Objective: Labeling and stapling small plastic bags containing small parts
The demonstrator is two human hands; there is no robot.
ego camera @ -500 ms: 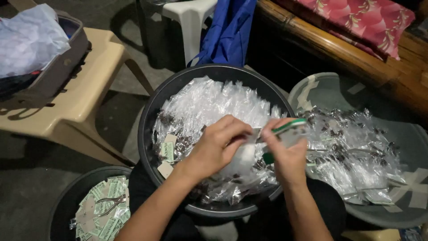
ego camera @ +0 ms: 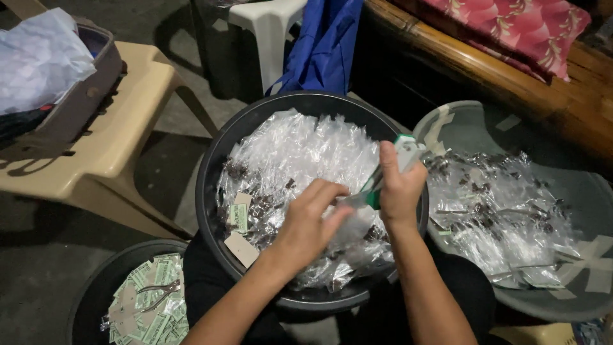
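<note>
— What takes up the most room here?

— A beige plastic chair (ego camera: 128, 121) at the left, with a grey case (ego camera: 96, 83) and a crumpled white sheet (ego camera: 38, 51) lying on it. At the top right runs a wooden bench (ego camera: 485, 70) with a red flowered cushion (ego camera: 523, 25), and a blue cloth (ego camera: 325, 45) hangs beside a white plastic stool (ego camera: 268, 25).

— And lower down?

— Three round basins. The black basin (ego camera: 214, 166) in the middle sits right in front of the person and is heaped with small clear plastic packets (ego camera: 306, 153), some with dark contents, plus a few paper tags along its left side. To the right, touching or nearly touching it, a grey basin (ego camera: 575, 191) patched with strips of tape holds another pile of packets (ego camera: 498, 217). At the bottom left a smaller dark basin (ego camera: 89, 294) holds green and white paper labels (ego camera: 153, 306), with metal pliers (ego camera: 159, 291) lying on top of them.

— What are the hands doing?

— Both are over the black basin. The right hand (ego camera: 399, 185) is closed around a green and white stapler (ego camera: 391, 167), which slants from upper right down to lower left. The left hand (ego camera: 310, 223) pinches a clear packet (ego camera: 348, 220) between thumb and fingers, right at the stapler's lower end.

— Is the stapler closed on the packet?

— I cannot tell; the fingers hide that spot.
</note>
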